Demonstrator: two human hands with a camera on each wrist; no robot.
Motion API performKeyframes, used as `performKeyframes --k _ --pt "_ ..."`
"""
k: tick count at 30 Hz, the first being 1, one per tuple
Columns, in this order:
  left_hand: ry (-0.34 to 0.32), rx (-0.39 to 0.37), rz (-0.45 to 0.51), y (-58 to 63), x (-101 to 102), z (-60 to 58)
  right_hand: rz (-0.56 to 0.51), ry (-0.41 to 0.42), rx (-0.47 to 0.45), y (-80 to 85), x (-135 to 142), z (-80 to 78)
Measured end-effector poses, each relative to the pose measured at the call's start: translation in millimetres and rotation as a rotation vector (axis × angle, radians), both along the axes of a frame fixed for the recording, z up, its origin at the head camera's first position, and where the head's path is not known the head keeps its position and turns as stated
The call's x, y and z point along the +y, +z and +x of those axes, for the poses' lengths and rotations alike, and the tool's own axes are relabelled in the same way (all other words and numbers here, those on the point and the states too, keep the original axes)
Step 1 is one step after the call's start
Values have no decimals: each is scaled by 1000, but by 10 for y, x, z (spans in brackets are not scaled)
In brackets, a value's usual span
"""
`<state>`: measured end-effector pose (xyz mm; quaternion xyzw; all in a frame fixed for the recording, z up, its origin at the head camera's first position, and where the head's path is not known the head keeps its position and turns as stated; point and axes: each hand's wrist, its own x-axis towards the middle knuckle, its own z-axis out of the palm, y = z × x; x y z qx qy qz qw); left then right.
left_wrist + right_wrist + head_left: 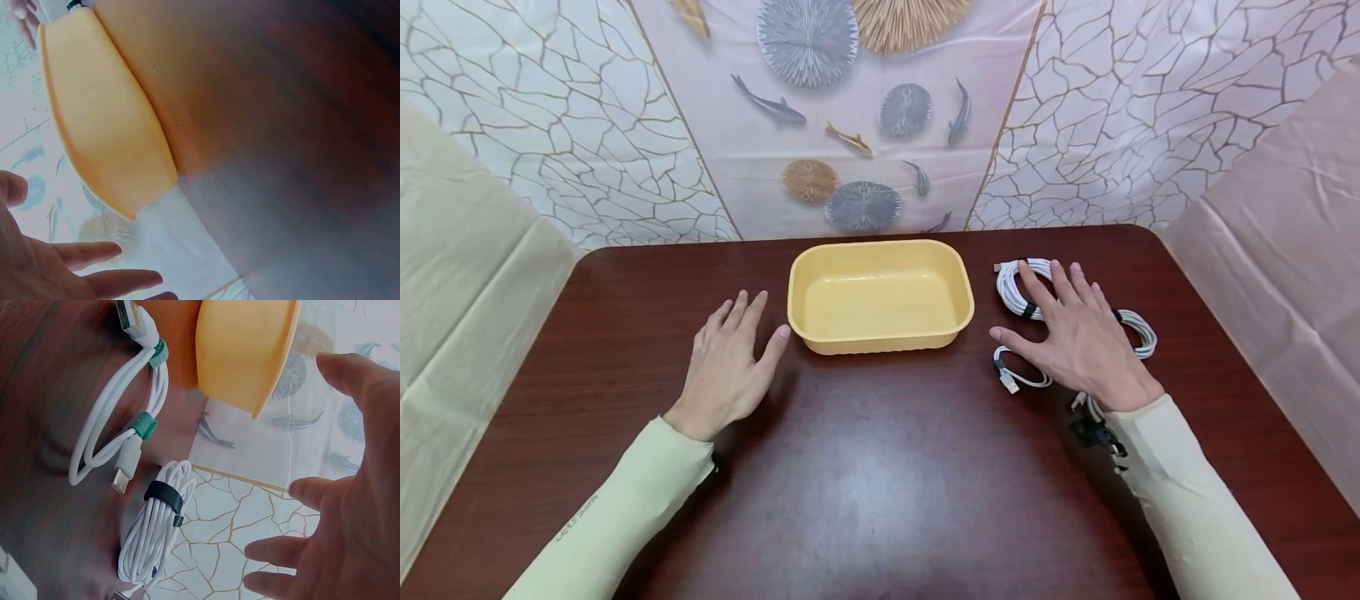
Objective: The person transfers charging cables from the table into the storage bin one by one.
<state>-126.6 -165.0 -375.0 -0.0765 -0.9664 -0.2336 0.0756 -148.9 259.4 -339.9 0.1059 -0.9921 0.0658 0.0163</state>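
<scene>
Toward the far right corner of the table, the right hand, fingers spread and holding nothing, hovers over coiled white cables; near the middle of the far edge sits the yellow tub, the left hand beside it, empty too — and the danger, I'd say, is snagging: one hasty grab could hook the USB plug as well

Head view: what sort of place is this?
Probably a staged tabletop recording booth, though I can't be sure. A creased, patterned backdrop stands behind the dark wood-look table, plain pale side sheets flank it, and a yellow tray and coiled white cables sit on top.
</scene>
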Motion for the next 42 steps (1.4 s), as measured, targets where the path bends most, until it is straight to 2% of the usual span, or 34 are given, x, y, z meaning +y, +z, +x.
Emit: performKeyframes --k 10,16,23,28,35,42 --pt "4 -69 162 131 -20 -73 -51 20 24 74 28 26" --pt "-9 -71 257 169 -53 -161 -79 17 -14 109 33 14" --pt "-17 -128 297 206 -32 -214 -85 31 -81 131 70 24" --pt "-27 -149 312 247 6 -263 -98 36 -88 140 114 49" --pt "-18 -265 392 258 47 -366 -101 58 -74 106 141 39" --pt "30 -327 474 251 83 -460 -87 74 -70 67 129 21"
